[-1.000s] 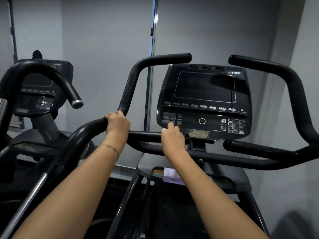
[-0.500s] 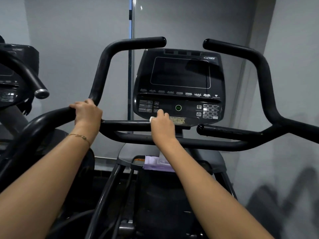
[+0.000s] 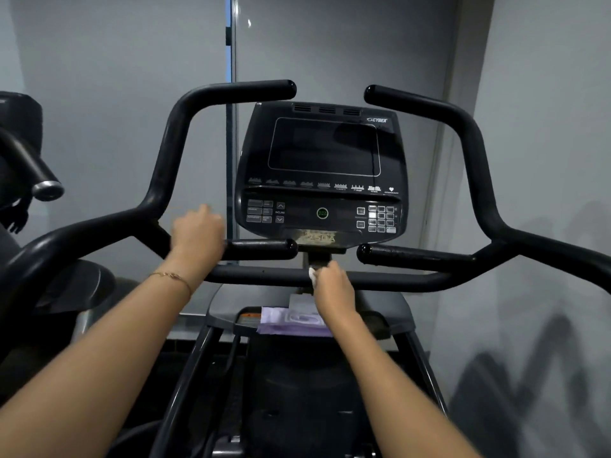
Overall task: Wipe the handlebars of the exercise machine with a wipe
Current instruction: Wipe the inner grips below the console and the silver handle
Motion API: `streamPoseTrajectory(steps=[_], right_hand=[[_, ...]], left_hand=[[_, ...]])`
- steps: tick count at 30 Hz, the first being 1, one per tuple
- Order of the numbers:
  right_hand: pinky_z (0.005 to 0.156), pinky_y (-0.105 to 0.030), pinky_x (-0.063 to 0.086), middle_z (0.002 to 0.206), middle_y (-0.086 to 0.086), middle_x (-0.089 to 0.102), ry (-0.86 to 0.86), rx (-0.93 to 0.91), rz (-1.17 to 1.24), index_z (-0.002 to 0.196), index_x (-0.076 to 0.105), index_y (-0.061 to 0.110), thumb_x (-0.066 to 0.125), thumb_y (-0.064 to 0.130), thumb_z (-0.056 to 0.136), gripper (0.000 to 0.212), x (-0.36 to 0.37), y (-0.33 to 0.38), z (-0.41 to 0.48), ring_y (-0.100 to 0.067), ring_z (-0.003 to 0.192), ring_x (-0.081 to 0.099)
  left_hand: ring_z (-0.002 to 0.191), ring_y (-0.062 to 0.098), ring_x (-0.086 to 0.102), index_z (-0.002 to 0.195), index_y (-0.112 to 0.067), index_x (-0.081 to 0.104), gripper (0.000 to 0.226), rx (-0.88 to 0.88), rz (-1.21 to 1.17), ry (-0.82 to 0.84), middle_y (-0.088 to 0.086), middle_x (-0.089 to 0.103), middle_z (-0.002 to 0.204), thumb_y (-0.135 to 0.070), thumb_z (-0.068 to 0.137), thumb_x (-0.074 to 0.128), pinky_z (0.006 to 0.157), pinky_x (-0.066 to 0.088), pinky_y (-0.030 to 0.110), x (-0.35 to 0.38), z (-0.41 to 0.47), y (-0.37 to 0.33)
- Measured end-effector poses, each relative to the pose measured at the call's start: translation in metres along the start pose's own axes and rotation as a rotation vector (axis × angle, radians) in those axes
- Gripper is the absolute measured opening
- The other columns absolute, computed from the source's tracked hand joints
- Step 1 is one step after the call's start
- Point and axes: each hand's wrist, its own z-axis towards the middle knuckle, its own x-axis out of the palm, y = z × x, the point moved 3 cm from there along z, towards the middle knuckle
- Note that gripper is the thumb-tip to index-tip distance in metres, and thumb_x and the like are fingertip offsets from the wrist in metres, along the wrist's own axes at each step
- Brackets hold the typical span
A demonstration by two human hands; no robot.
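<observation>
Below the console, the right hand pinched a white wipe against the crossbar; the blurred left hand curled at the inner grip, hold unclear.

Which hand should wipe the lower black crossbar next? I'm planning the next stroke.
Right. The right hand already presses the small white wipe on the lower black crossbar. The left hand, blurred, holds no wipe and sits by the short inner grip.

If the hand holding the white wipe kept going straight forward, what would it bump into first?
Probably the black crossbar: the right hand with the wipe already seems to be on it. Past that stands the post under the console, though depth is hard to judge.
</observation>
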Motion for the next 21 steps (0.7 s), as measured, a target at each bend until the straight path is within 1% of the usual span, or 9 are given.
streamPoseTrajectory(steps=[3,5,7,9,12,15,17,19,21], right_hand=[[0.058,-0.017,0.041,0.09,-0.004,0.061,-0.065,0.175,0.654,0.095,0.069,0.015,0.049,0.011,0.095,0.02,-0.008,-0.018,-0.013,-0.016,0.078,0.059],[0.05,-0.011,0.042,0.081,-0.004,0.064,-0.018,0.268,1.112,0.098,0.066,0.011,0.051,0.002,0.091,0.019,-0.024,-0.023,-0.016,-0.01,0.067,0.058],[0.044,-0.012,0.042,0.076,-0.005,0.063,0.03,0.329,1.381,0.09,0.06,0.011,0.049,-0.004,0.091,0.018,-0.037,-0.025,-0.017,-0.007,0.057,0.057],[0.043,-0.013,0.044,0.071,-0.004,0.064,0.078,0.356,1.518,0.087,0.058,0.012,0.046,-0.004,0.092,0.02,-0.046,-0.028,-0.015,-0.003,0.049,0.057],[0.041,-0.012,0.043,0.063,-0.002,0.064,0.094,0.396,1.658,0.087,0.06,0.008,0.047,0.0,0.094,0.016,-0.057,-0.034,-0.016,-0.002,0.045,0.054],[0.046,-0.015,0.046,0.06,0.002,0.062,0.122,0.394,1.671,0.081,0.064,0.011,0.054,0.026,0.092,0.021,-0.068,-0.041,-0.021,-0.004,0.05,0.056],[0.051,-0.017,0.048,0.067,0.003,0.064,0.124,0.315,1.503,0.083,0.066,0.014,0.058,0.03,0.09,0.019,-0.073,-0.048,-0.023,-0.005,0.058,0.059],[0.051,-0.017,0.048,0.074,0.002,0.065,0.074,0.258,1.299,0.084,0.066,0.015,0.061,0.021,0.088,0.008,-0.076,-0.058,-0.026,-0.004,0.062,0.059],[0.054,-0.018,0.05,0.073,0.004,0.065,0.017,0.254,1.191,0.08,0.066,0.016,0.062,0.014,0.087,0.008,-0.078,-0.069,-0.028,-0.006,0.065,0.06]], left_hand=[[0.099,0.021,0.059,0.121,-0.018,0.061,0.029,0.122,-0.563,-0.066,0.003,0.057,0.115,-0.021,0.093,0.053,0.084,0.05,0.034,-0.008,-0.012,-0.041],[0.093,0.015,0.061,0.114,-0.02,0.066,0.026,0.189,-0.839,0.028,-0.002,0.064,0.106,-0.027,0.091,0.057,0.083,0.051,0.03,-0.009,-0.022,-0.066],[0.086,0.012,0.063,0.11,-0.02,0.068,0.024,0.248,-1.02,0.152,-0.004,0.068,0.097,-0.03,0.09,0.059,0.078,0.053,0.03,-0.008,-0.029,-0.087],[0.076,0.007,0.062,0.11,-0.019,0.067,0.025,0.261,-1.194,0.289,-0.003,0.067,0.088,-0.03,0.089,0.061,0.068,0.053,0.024,-0.009,-0.033,-0.104],[0.054,0.0,0.06,0.113,-0.004,0.062,0.026,0.16,-1.468,0.422,0.002,0.063,0.076,-0.013,0.088,0.063,0.05,0.05,0.012,-0.012,-0.033,-0.122],[0.045,-0.001,0.055,0.111,0.003,0.06,0.025,0.042,-1.611,0.47,0.004,0.061,0.074,-0.002,0.087,0.062,0.05,0.049,0.01,-0.012,-0.03,-0.131],[0.045,0.0,0.056,0.109,0.003,0.061,0.023,0.02,-1.637,0.504,0.006,0.061,0.074,-0.001,0.086,0.062,0.051,0.05,0.01,-0.012,-0.028,-0.135],[0.047,0.001,0.057,0.104,0.002,0.064,0.018,0.032,-1.599,0.512,0.006,0.063,0.075,-0.002,0.087,0.062,0.053,0.052,0.01,-0.011,-0.026,-0.139],[0.05,0.002,0.059,0.093,-0.002,0.067,0.008,0.046,-1.547,0.529,0.006,0.064,0.074,-0.005,0.087,0.063,0.054,0.053,0.01,-0.009,-0.024,-0.14]])
